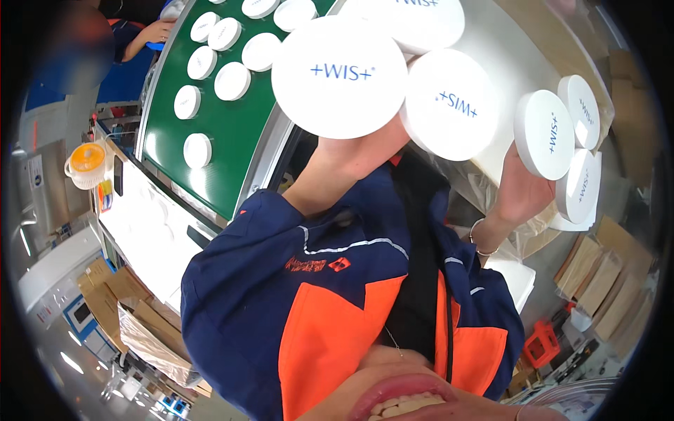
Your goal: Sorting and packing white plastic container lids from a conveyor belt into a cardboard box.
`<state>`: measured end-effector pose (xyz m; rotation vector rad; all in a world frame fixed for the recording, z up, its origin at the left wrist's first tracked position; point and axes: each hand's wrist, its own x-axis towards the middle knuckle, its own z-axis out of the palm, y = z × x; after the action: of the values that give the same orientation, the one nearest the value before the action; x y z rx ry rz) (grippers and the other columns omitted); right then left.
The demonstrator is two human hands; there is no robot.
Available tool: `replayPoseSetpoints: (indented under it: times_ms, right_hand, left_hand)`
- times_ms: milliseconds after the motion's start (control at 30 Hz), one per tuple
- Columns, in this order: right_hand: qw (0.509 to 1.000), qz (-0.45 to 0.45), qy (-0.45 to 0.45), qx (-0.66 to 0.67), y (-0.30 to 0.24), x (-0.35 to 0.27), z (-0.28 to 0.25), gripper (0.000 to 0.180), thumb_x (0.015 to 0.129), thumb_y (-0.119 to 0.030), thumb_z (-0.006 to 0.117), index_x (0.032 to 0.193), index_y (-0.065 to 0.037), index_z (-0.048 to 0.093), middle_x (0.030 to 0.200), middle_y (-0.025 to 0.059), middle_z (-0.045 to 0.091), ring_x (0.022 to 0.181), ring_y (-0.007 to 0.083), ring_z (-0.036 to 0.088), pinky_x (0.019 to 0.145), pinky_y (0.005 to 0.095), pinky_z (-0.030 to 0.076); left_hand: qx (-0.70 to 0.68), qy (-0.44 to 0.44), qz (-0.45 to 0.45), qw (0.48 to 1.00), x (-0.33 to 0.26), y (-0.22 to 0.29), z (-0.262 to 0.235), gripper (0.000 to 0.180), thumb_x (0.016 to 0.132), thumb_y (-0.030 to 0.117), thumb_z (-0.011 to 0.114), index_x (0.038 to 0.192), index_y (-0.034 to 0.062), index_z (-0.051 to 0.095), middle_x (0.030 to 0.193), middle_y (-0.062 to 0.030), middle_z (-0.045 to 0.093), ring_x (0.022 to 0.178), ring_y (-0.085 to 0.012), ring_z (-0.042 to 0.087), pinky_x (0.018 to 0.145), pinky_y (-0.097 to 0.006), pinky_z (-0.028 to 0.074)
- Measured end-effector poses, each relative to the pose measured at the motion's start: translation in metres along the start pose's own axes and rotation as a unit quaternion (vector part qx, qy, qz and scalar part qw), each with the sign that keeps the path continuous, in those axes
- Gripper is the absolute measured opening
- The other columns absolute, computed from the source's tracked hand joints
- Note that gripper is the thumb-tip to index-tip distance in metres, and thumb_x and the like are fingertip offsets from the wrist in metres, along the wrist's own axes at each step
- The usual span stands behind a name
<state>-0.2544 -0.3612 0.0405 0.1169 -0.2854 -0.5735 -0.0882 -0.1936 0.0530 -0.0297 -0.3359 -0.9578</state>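
Observation:
My left hand (365, 151) is closed, palm partly hidden, under a large-looking white round jar (340, 91) with blue print on its flat face. Pressed close beside this jar are a second white jar (449, 119) and a third white jar (428, 31), cut off by the top edge; which fingers touch them is hidden. To the right, my right hand (526, 186), with a bracelet at the wrist, is closed around a white round jar (540, 144). Two more jars, an upper one (579, 98) and a lower one (577, 200), sit right against it.
A green conveyor belt (228, 126) on the left carries several white round jars (232, 81). Another person's hand (158, 31) shows at the far upper left. A white-topped table (151, 231) with an orange-lidded container (87, 160) stands left. Cardboard (597, 274) and an orange-red crate (541, 344) are at right.

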Motion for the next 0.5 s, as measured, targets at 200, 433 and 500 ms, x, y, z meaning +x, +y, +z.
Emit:
replayPoseSetpoints:
  times_ms: [200,433,500]
  right_hand:
    - [0.997,0.002,0.018,-0.072,0.001,-0.001,-0.001,0.043,0.096,-0.022,0.050,0.132,-0.001,0.043,0.136,0.0131,0.048,0.130,0.0248,0.041,0.111,0.0445,0.027]
    - [0.999,-0.008,0.034,-0.041,-0.001,-0.003,-0.004,0.045,0.096,-0.027,0.050,0.134,-0.005,0.043,0.139,0.0113,0.046,0.133,0.0249,0.038,0.113,0.0458,0.024]
    - [0.999,0.000,0.027,-0.025,0.000,-0.002,-0.005,0.046,0.096,-0.032,0.049,0.136,-0.009,0.044,0.142,0.0096,0.045,0.135,0.0249,0.036,0.114,0.0470,0.022]
  left_hand:
    - [0.063,0.044,-0.002,0.997,-0.001,-0.006,0.003,0.057,0.087,0.044,0.059,0.132,0.0108,0.048,0.135,-0.0049,0.049,0.130,-0.0226,0.040,0.109,-0.046,0.030]
    - [0.059,0.078,-0.013,0.995,-0.004,-0.015,0.003,0.058,0.088,0.046,0.058,0.133,0.0111,0.046,0.135,-0.0049,0.048,0.130,-0.0211,0.040,0.108,-0.046,0.031]
    - [0.075,0.063,-0.015,0.995,-0.005,-0.010,0.005,0.058,0.088,0.046,0.058,0.133,0.0112,0.046,0.135,-0.0046,0.048,0.130,-0.0209,0.039,0.108,-0.046,0.031]
